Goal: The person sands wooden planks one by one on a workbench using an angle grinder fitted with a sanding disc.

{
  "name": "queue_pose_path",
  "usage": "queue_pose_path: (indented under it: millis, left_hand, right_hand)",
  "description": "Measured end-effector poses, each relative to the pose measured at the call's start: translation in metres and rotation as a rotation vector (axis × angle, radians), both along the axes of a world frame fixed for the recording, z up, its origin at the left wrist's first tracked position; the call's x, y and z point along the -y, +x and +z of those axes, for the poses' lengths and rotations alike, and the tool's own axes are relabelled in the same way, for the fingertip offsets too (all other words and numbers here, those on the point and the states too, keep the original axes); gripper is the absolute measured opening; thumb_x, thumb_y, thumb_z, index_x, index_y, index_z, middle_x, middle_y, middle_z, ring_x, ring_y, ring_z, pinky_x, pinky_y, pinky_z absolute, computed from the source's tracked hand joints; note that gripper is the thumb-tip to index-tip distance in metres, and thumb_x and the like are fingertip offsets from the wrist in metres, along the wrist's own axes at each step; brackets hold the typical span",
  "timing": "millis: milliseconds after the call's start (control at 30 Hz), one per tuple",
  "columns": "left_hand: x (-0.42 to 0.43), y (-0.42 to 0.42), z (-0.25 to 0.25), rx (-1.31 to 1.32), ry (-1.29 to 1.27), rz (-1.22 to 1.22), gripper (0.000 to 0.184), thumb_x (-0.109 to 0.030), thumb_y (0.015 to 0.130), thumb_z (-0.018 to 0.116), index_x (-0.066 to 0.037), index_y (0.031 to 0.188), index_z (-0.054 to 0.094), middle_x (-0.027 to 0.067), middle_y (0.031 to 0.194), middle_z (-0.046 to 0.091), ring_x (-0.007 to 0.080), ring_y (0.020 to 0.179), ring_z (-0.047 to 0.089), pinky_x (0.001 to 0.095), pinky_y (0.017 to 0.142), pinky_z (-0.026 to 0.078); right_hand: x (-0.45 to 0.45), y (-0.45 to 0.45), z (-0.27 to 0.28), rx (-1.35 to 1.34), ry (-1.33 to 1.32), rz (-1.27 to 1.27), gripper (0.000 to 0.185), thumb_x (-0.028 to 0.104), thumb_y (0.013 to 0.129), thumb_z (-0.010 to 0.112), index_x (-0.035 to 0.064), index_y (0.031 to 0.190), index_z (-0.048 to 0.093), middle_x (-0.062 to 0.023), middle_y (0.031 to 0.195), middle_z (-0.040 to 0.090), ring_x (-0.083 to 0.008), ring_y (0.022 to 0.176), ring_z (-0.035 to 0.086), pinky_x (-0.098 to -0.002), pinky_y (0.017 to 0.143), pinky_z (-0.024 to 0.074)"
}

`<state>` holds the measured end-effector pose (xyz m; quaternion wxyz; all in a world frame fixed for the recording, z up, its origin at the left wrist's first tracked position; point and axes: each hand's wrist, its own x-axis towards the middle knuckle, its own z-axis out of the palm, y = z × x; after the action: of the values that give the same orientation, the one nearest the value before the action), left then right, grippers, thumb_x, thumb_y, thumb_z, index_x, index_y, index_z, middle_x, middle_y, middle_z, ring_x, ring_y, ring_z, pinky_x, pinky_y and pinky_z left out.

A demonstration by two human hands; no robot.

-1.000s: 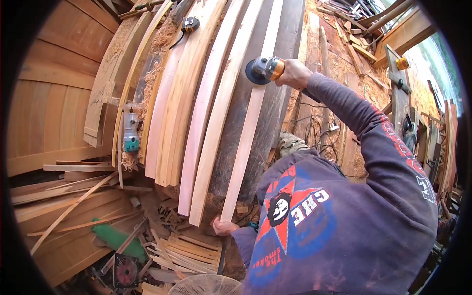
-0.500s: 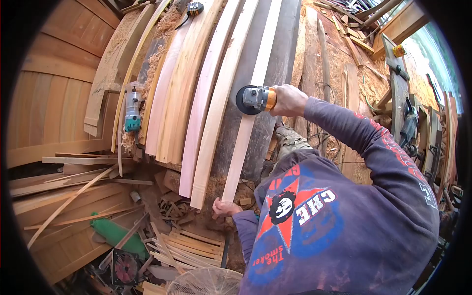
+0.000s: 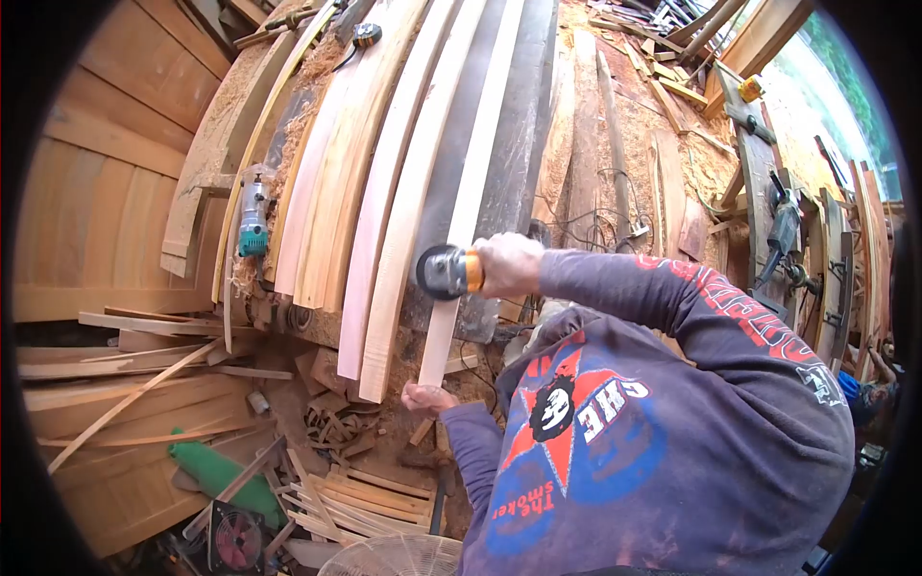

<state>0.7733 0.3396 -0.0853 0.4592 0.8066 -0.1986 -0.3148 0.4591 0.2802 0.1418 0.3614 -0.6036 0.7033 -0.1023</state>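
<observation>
Panels (image 3: 106, 192), wood: upper left of the frame, upright.
Green bag (image 3: 230, 475): lower left, among loose offcuts.
Small fan (image 3: 235, 538), dark frame, reddish centre: bottom left, below the bag.
Trimmer (image 3: 254, 216), silver body, teal end: left of centre, standing beside shavings.
Tape (image 3: 365, 36), black and yellow: top, left of centre, on the boards.
Slats (image 3: 375, 499): lower centre-left, lying side by side.
Pink board (image 3: 368, 269): centre-left, running lengthwise up the frame.
Pale board (image 3: 401, 269): just right of the pink one, roughly parallel.
Left hand (image 3: 427, 398): lower centre; fingers closed in narrowly on the near end of the strip.
Strip (image 3: 469, 197), pale, long, thin: centre, from the top edge down to the left hand, lying along the bench.
Grinder (image 3: 449, 272), orange and grey, dark round disc: centre, over the strip's lower part; whether the disc touches it cannot be told.
Right hand (image 3: 511, 264): centre, wrapped round the grinder's orange body.
Bench (image 3: 519, 173), dark: upper centre, under the strip.
Printed top (image 3: 653, 461), purple: lower right, worn by the person.
Yellow can (image 3: 749, 88): upper right.
Power tool (image 3: 783, 230), dark: right side.
</observation>
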Motion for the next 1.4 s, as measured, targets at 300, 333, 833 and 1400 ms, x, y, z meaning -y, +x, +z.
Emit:
queue_pose_path:
  millis: [300, 333, 833, 1400]
  left_hand:
    - [0.026, -0.004, 0.039, 0.077, 0.046, 0.007, 0.041, -0.031, 0.091, 0.053, 0.009, 0.095, 0.059, 0.0193, 0.082, 0.060, 0.0349, 0.070, 0.062, 0.0500, 0.060, 0.050]
    - [0.030, -0.002, 0.035, 0.022, 0.083, 0.042, 0.041, -0.031, 0.091, 0.053, 0.009, 0.095, 0.059, 0.0188, 0.083, 0.060, 0.0348, 0.071, 0.062, 0.0509, 0.064, 0.050]
    - [0.025, 0.022, 0.006, 0.304, 0.070, -0.075, 0.051, -0.037, 0.090, 0.051, 0.006, 0.101, 0.076, 0.0259, 0.097, 0.072, 0.0400, 0.092, 0.067, 0.0526, 0.083, 0.053]
    - [0.042, 0.016, 0.037, 0.027, 0.588, 0.311, 0.057, -0.049, 0.094, 0.048, -0.001, 0.121, 0.065, 0.0191, 0.110, 0.069, 0.0386, 0.088, 0.067, 0.0510, 0.062, 0.051]
  right_hand:
    - [-0.001, -0.026, 0.016, -0.018, 0.065, 0.005, 0.036, 0.023, 0.079, 0.077, 0.0120, 0.113, 0.074, -0.0181, 0.091, 0.077, -0.0364, 0.084, 0.077, -0.0459, 0.080, 0.0632]
    - [0.004, -0.041, 0.025, -0.059, 0.090, -0.033, 0.037, 0.022, 0.079, 0.078, 0.0098, 0.114, 0.075, -0.0172, 0.092, 0.078, -0.0313, 0.083, 0.078, -0.0435, 0.080, 0.0645]
    - [0.100, -0.281, 0.009, -0.139, -0.066, -0.296, 0.044, 0.022, 0.073, 0.081, 0.0042, 0.112, 0.073, -0.0217, 0.091, 0.076, -0.0346, 0.085, 0.077, -0.0426, 0.085, 0.0608]
    - [0.275, -0.628, -0.016, -0.240, -0.094, -0.601, 0.039, 0.031, 0.073, 0.084, 0.0039, 0.100, 0.079, -0.0083, 0.088, 0.075, -0.0196, 0.075, 0.070, -0.0359, 0.072, 0.0577]
